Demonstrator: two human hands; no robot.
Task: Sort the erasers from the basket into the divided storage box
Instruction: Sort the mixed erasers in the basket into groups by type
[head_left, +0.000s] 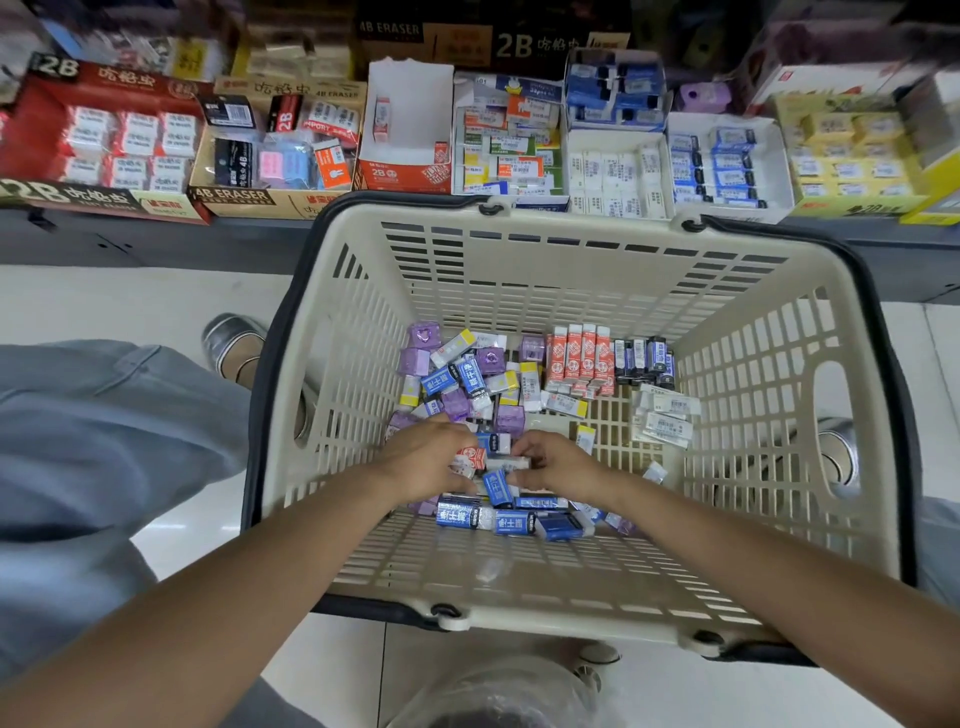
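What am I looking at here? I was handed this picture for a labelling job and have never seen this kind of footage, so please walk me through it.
There is no machine here. A person wears a wide-angle camera on the head, looking forward and down, so you see their own two arms reaching in from the bottom edge.

Both hands are inside a beige plastic shopping basket that sits on a pale tiled floor. The basket holds loose erasers: purple cube erasers, blue-sleeved erasers, a row of red-and-white erasers and white erasers.

The left hand grips a small red-and-white eraser. The right hand has curled fingers in the pile; what it holds, if anything, is too blurred to tell.

Beyond the basket, a low shelf carries open display boxes of erasers, sorted by kind.
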